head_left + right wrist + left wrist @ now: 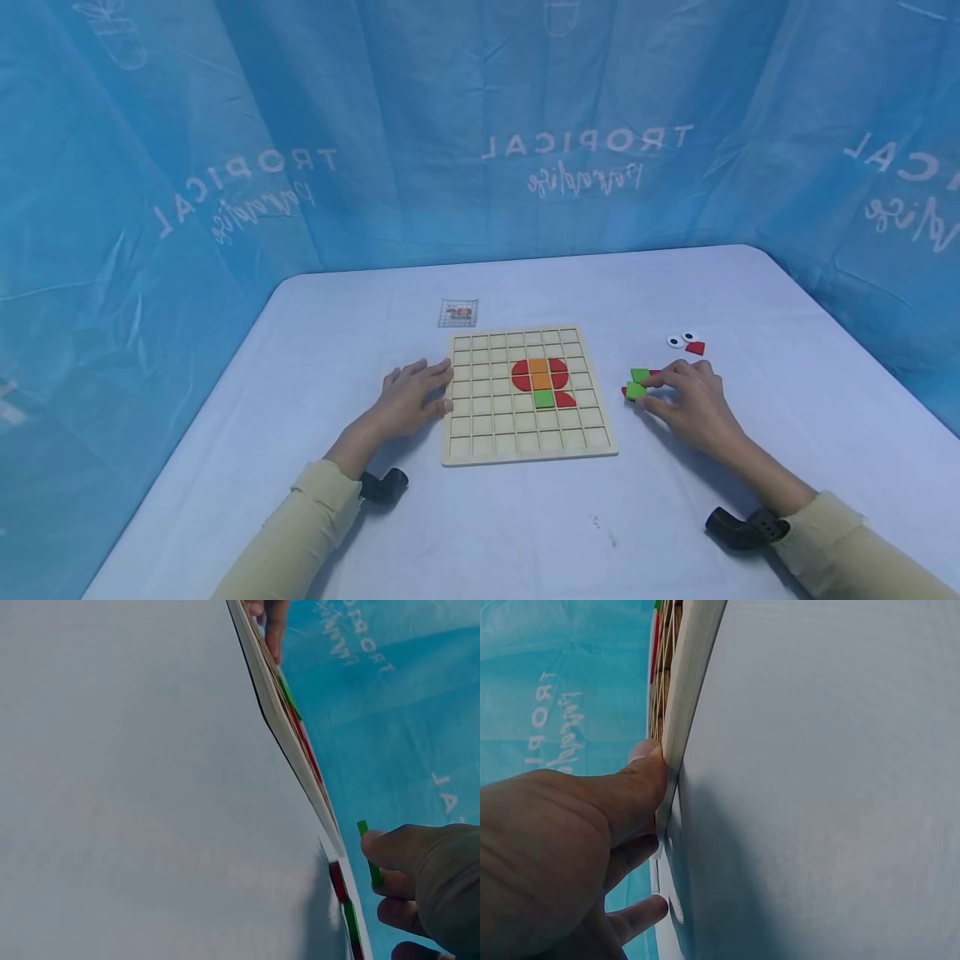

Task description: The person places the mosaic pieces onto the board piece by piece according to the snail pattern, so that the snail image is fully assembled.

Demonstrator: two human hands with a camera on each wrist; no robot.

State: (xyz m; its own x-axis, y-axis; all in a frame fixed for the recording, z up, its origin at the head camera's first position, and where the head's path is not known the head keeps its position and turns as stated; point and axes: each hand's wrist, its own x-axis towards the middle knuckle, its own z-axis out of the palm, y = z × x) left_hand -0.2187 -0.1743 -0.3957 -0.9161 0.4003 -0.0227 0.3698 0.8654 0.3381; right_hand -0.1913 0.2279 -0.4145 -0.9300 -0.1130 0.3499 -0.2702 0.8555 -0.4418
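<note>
"So, what is the right hand (pixel 693 404) doing?"

"Pinching a flat green square tile (pixel 636 391) above the white table (pixel 525 533), just right of the pale wooden grid board (pixel 528 457)."

"And the left hand (pixel 411 400)?"

"Fingers loosely extended, touching the board's left edge."

"What's on the board?"

"Two orange squares (pixel 540 381) between red rounded pieces (pixel 520 382), another green tile (pixel 543 399) below."

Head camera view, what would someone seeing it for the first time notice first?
Probably the pale grid board on the white table, its red, orange and green pieces standing out. Next, the right hand right of it, pinching a green square. Behind the table hangs a blue curtain with mirrored lettering.
</note>
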